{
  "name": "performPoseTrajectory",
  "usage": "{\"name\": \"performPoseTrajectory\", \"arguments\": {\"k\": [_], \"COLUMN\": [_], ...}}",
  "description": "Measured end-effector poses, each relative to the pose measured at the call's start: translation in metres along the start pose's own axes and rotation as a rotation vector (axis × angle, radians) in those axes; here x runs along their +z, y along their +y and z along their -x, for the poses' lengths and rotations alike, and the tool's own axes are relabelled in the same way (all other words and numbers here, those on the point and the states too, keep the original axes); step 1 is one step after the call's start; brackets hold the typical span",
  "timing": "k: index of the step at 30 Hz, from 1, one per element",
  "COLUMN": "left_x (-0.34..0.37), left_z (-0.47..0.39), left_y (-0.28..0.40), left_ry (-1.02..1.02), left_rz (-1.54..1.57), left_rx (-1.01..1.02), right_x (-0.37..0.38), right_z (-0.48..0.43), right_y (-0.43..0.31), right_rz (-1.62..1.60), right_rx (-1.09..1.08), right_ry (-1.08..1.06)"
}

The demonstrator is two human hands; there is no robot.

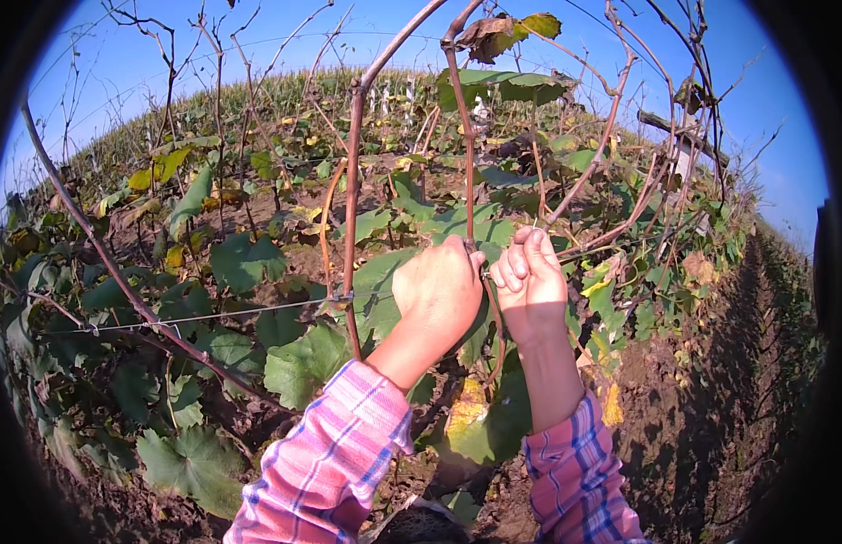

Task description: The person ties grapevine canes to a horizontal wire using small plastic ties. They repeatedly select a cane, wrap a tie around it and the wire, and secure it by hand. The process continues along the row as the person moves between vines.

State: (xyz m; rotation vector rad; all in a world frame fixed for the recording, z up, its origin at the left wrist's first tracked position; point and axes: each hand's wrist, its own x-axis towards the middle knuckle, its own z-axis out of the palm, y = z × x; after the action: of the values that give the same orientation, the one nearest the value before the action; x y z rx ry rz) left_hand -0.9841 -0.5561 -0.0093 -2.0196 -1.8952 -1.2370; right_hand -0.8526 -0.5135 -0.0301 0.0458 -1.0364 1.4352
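Both my hands are at a brown grapevine cane (469, 170) where it meets the trellis wire (258, 310). My left hand (439, 282) is closed around the cane at the wire, its back towards me; what lies inside the fist is hidden. Just right of it, my right hand (528, 275) has its thumb and forefinger pinched together, with a thin, pale tie end (535, 222) sticking up from the fingertips. Further left, another upright cane (352, 204) is fastened to the wire by a small tie (343, 297). A slanting cane (115, 275) crosses the wire at far left.
Green and yellowing vine leaves (309, 360) hang around the wire and below my forearms. A pinkish cane (598, 153) arches up at the right. Behind it stands a pale post (683, 160) with a wooden crosspiece (683, 138). Bare soil (666, 421) runs along the lower right.
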Motion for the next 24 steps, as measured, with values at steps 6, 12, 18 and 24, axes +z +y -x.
{"name": "performPoseTrajectory", "arguments": {"k": [6,12,18,24], "left_x": [0.01,0.013,0.008,-0.018], "left_z": [-0.002,0.008,0.013,0.048], "left_y": [-0.007,-0.006,-0.01,-0.029], "left_ry": [0.12,0.1,0.056,0.289], "left_rz": [-0.011,0.003,0.013,0.034], "left_rx": [-0.035,0.032,0.128,0.545], "right_x": [0.041,0.048,-0.075,-0.158], "right_z": [0.064,0.198,0.32,0.418], "right_y": [0.009,-0.065,0.045,0.142], "right_rz": [0.319,0.84,1.027,1.41], "right_rx": [-0.185,0.442,1.238,1.198], "right_ry": [0.141,-0.253,-0.668,-0.861]}}
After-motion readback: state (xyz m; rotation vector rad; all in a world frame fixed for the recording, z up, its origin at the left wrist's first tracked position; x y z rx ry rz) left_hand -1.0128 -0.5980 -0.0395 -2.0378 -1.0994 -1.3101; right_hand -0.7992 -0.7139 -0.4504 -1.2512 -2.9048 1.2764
